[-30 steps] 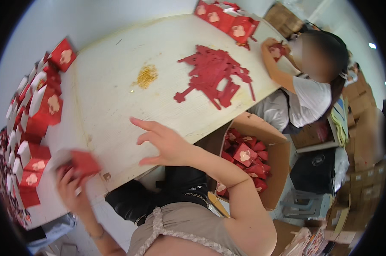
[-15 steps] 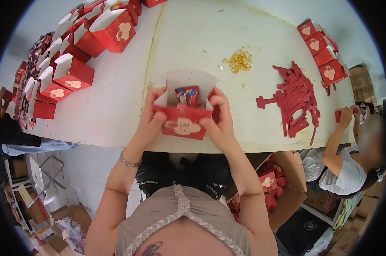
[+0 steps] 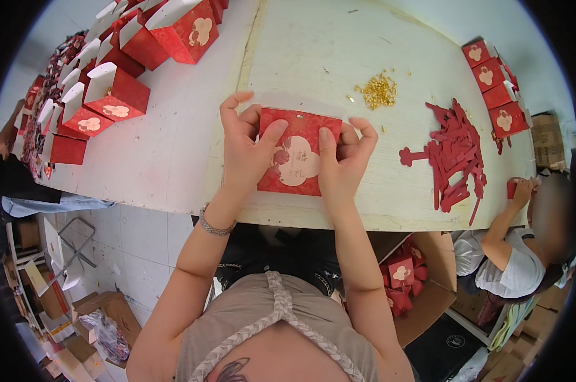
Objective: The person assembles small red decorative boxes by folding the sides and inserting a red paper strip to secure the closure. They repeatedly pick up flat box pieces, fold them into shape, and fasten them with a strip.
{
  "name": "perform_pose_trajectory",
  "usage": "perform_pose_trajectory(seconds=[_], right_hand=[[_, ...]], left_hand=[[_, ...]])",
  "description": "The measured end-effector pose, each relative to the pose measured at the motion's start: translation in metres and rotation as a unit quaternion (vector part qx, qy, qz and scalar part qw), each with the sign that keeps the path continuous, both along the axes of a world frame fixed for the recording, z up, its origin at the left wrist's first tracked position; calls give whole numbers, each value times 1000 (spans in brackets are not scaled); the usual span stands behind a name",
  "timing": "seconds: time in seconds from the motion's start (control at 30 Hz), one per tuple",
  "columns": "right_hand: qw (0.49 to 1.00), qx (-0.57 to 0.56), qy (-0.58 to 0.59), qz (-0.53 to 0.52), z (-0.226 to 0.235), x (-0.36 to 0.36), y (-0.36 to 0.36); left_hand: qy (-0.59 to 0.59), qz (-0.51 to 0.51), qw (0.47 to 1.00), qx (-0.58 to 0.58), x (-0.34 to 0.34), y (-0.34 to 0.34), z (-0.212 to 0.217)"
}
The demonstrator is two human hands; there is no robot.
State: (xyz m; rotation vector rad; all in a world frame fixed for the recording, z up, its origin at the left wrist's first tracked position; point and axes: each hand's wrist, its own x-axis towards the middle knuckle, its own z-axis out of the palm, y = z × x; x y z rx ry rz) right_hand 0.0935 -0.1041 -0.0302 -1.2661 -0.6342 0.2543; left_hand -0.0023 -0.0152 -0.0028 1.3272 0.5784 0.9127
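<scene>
A red gift box [image 3: 289, 184] with a pale flower-shaped label stands on the table near its front edge, its top edges brought together. Near the middle of that top edge is a small hole. My left hand [image 3: 248, 143] grips the box's left side, thumb on the front and forefinger lifted away. On the other side my right hand [image 3: 346, 151] holds it the same way, its thumb flat against the front near the upper corner. The inside of the box is hidden now.
Open red boxes [image 3: 119, 95] fill the table's left. Beyond my hands lie gold fasteners [image 3: 380, 90], with a heap of red strips [image 3: 457, 156] to the right. Closed red boxes [image 3: 492, 76] stand at far right, near another person [image 3: 514, 248]. Below is a carton [image 3: 438, 280] of red boxes.
The box was open, with a small snack packet showing inside. Its top is now pressed together and the packet is out of sight. My thumbs have moved up its front.
</scene>
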Motion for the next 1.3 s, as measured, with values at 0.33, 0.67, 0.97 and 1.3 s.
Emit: perform_pose_trajectory(seconds=[0.33, 0.67, 0.97, 1.3], right_hand=[[992, -24, -4, 121, 13, 13, 6], [984, 62, -123, 109, -7, 21, -2], [972, -107, -144, 151, 33, 22, -53], [902, -42, -381, -199, 20, -16, -22]], left_hand=[[-59, -121, 991, 16, -9, 24, -25], [86, 24, 990, 108, -3, 15, -16], [-106, -246, 954, 133, -6, 45, -15], [-6, -78, 957, 281, 24, -43, 2]])
